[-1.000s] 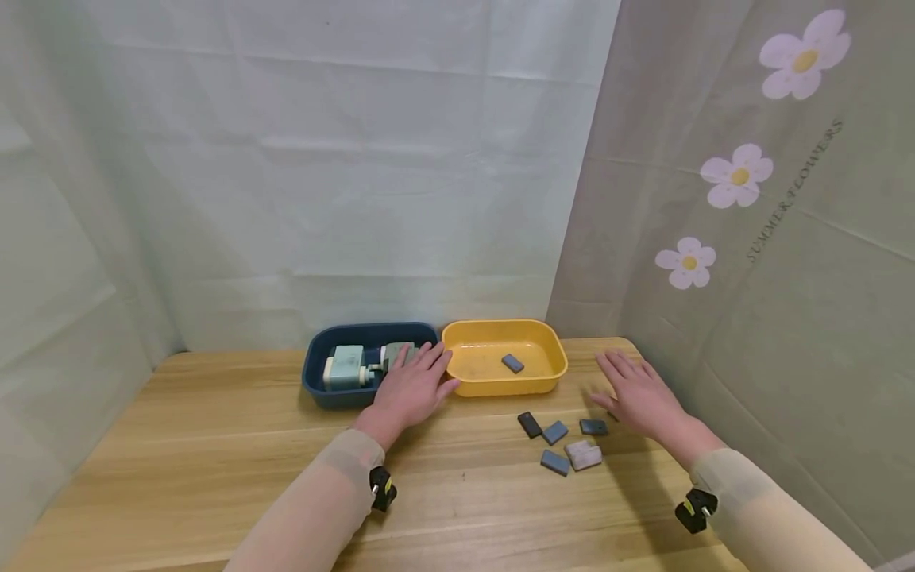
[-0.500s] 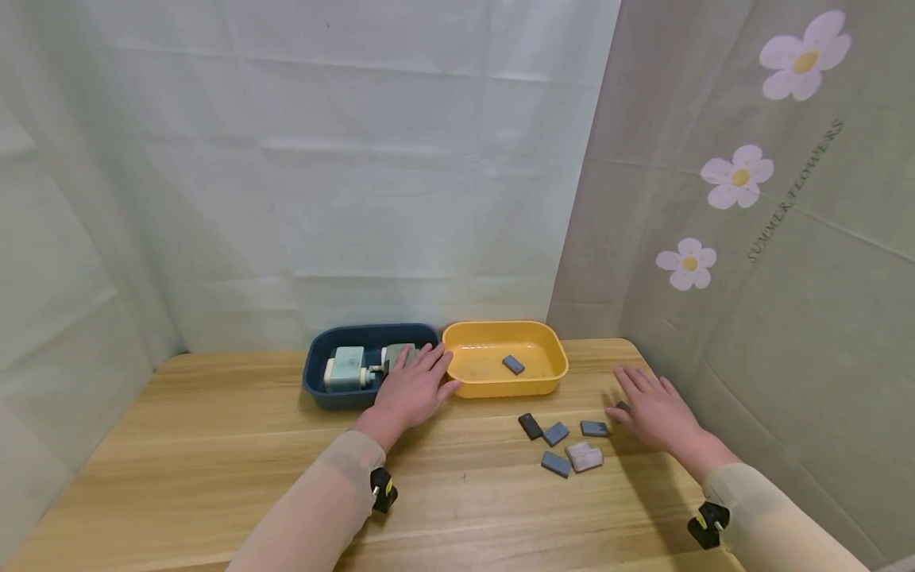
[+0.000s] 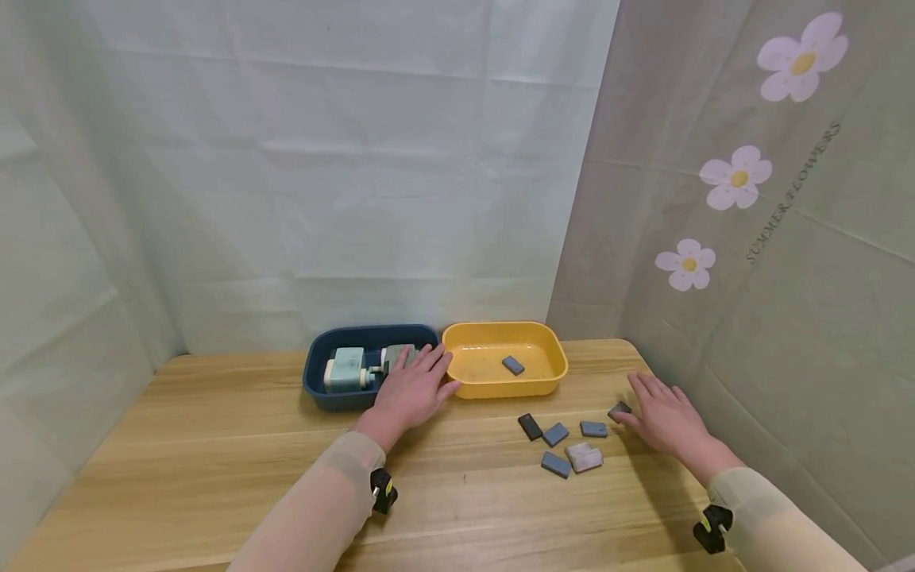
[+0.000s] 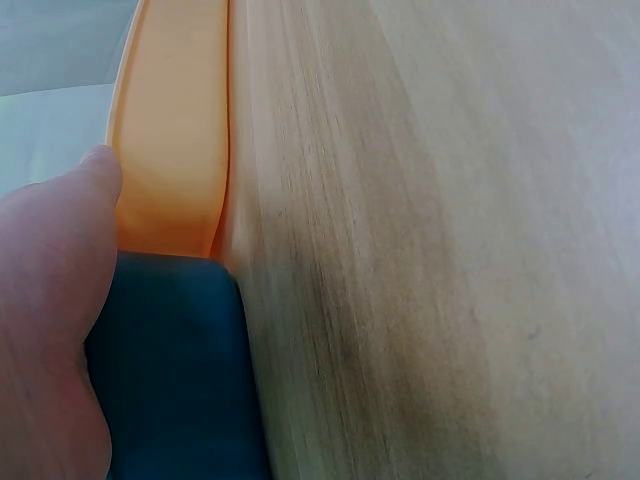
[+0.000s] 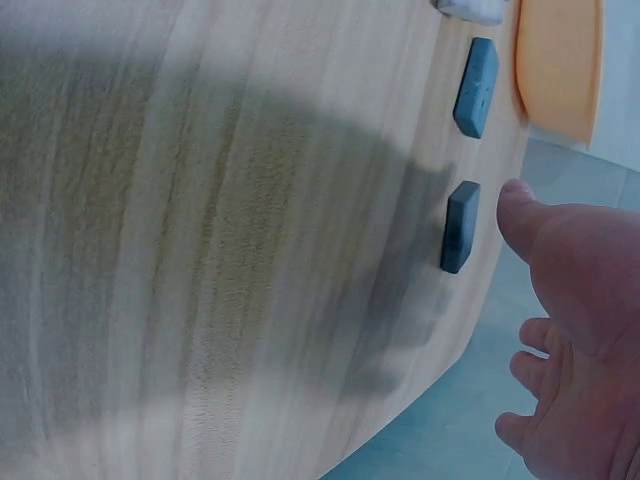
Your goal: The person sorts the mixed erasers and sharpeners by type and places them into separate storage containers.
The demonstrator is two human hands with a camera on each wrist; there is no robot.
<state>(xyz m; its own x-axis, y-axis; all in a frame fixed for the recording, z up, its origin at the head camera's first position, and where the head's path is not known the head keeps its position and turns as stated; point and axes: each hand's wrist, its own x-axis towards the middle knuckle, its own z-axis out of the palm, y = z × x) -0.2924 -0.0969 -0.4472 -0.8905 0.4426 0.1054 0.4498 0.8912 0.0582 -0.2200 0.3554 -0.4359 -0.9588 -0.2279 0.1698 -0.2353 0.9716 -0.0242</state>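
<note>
My left hand (image 3: 415, 389) lies with straight fingers over the adjoining ends of a navy basin (image 3: 311, 387) and a yellow basin (image 3: 503, 388). In the left wrist view its thumb is beside the yellow wall (image 4: 170, 190). A small dark flat block (image 3: 619, 411) lies near the table's right side. My right hand (image 3: 668, 417) is just right of it, fingers extended, holding nothing visible. In the right wrist view a gap shows between the thumb and that dark block (image 5: 461, 228). A blue-grey block (image 3: 512, 365) lies in the yellow basin.
A pale-blue pump bottle (image 3: 348, 369) and a grey-green one (image 3: 395, 355), partly hidden, lie in the navy basin. On the table are a black block (image 3: 530, 427), several blue-grey blocks (image 3: 555, 465) and a whitish piece (image 3: 584, 457). A curtain (image 3: 772, 381) hangs along the right.
My right hand has moved right and slightly toward me, uncovering more of the dark block. The left hand, basins and other blocks stay in place.
</note>
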